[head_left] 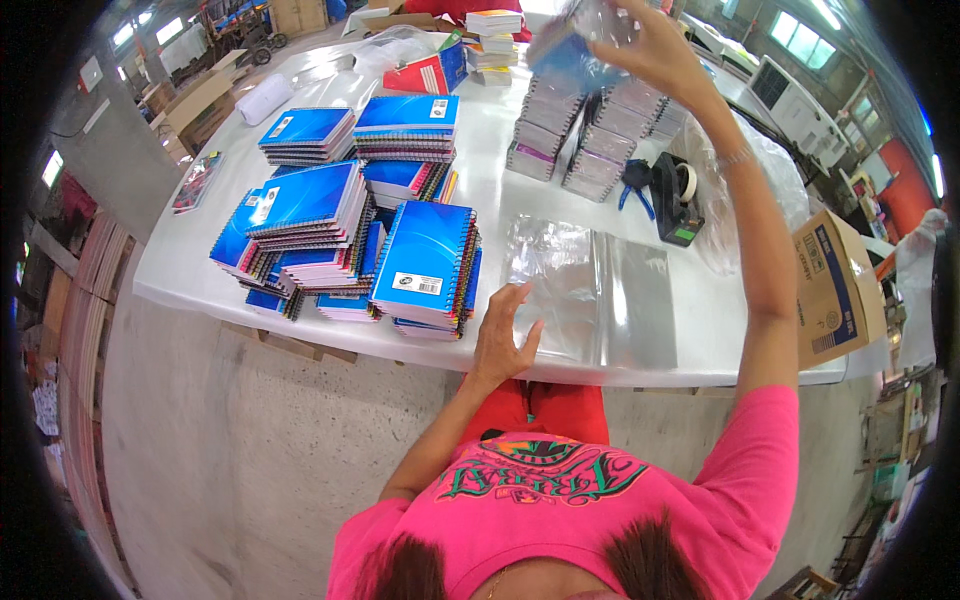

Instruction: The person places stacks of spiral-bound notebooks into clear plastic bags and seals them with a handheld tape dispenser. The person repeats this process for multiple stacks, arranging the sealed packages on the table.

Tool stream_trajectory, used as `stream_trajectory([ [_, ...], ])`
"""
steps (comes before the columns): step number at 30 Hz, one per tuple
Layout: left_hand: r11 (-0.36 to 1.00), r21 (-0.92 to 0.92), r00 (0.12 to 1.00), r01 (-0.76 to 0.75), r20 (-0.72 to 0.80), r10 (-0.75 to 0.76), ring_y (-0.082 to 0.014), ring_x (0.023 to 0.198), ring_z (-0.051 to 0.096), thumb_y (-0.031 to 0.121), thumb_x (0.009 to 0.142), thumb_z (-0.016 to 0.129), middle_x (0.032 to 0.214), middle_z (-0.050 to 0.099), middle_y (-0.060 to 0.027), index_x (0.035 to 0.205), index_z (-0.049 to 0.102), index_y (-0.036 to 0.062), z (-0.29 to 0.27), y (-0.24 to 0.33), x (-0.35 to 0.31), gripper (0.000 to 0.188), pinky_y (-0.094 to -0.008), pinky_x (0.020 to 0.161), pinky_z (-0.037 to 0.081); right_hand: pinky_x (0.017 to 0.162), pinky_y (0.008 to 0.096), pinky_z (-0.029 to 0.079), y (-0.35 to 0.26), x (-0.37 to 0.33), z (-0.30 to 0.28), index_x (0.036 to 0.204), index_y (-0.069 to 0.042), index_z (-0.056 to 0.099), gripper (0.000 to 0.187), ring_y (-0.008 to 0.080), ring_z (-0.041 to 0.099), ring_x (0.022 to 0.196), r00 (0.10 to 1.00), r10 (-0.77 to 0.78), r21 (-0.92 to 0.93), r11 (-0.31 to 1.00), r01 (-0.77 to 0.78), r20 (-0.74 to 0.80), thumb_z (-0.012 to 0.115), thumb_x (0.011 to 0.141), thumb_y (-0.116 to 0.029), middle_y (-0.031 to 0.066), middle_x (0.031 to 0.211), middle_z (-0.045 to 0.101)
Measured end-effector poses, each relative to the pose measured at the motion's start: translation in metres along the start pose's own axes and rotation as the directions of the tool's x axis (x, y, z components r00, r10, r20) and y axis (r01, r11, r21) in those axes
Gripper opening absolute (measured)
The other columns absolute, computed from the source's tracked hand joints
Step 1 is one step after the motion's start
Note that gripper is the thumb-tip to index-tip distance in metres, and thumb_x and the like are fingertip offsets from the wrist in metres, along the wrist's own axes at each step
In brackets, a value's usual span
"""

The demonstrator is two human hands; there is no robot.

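Observation:
My right hand (pixel 648 45) reaches to the far side of the table, fingers bent around a clear plastic-wrapped pack of notebooks (pixel 572 62) above the wrapped stacks. Near the front edge, my left hand (pixel 505 338) is held with thumb and fingers apart and nothing in it. Beside it lie flat clear plastic bags (pixel 640 305). Left of that hand stand several piles of blue spiral notebooks (pixel 425 245), some set crosswise. Wrapped notebook stacks (pixel 605 150) stand in rows beyond the bags.
Right of the wrapped stacks are a black tape dispenser (pixel 677 210) and blue-handled pliers (pixel 637 182). A cardboard box (pixel 840 285) sits at the table's right end. Red and blue notebooks (pixel 425 72), small books (pixel 494 45) and a white roll (pixel 264 99) lie farther back.

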State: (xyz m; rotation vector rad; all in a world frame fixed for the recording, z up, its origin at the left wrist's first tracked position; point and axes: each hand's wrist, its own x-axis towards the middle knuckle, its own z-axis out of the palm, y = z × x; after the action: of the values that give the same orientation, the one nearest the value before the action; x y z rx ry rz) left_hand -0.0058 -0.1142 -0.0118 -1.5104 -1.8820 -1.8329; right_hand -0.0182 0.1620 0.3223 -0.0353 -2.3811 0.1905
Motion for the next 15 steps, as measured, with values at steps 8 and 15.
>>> stream_trajectory([
  [8,0.992,0.098,0.997,-0.076,0.035,0.073,-0.0323,0.102,0.057,0.007,0.077,0.071,0.120,0.055,-0.0198,0.132,0.049,0.0034,0.001,0.001,0.003,0.060,-0.0401,0.091,0.048,0.090,0.0458,0.049,0.101,0.048,0.092,0.129,-0.003,0.051,0.054,0.0387,0.058,0.105,0.954,-0.278,-0.547,0.819,0.176,-0.109,0.068,0.079,-0.015,0.0195,0.115,0.061],
  [15,0.979,0.153,0.988,-0.137,0.089,0.125,-0.0339,0.103,0.059,0.008,0.078,0.071,0.117,0.057,-0.0174,0.131,0.051,0.0092,-0.002,0.007,0.000,0.057,-0.0411,0.087,0.050,0.097,0.0485,0.042,0.087,0.024,0.129,0.128,-0.002,0.051,0.053,0.0412,0.056,0.109,0.938,-0.260,-0.407,0.901,0.151,-0.228,0.068,0.079,-0.012,0.0232,0.118,0.059],
])
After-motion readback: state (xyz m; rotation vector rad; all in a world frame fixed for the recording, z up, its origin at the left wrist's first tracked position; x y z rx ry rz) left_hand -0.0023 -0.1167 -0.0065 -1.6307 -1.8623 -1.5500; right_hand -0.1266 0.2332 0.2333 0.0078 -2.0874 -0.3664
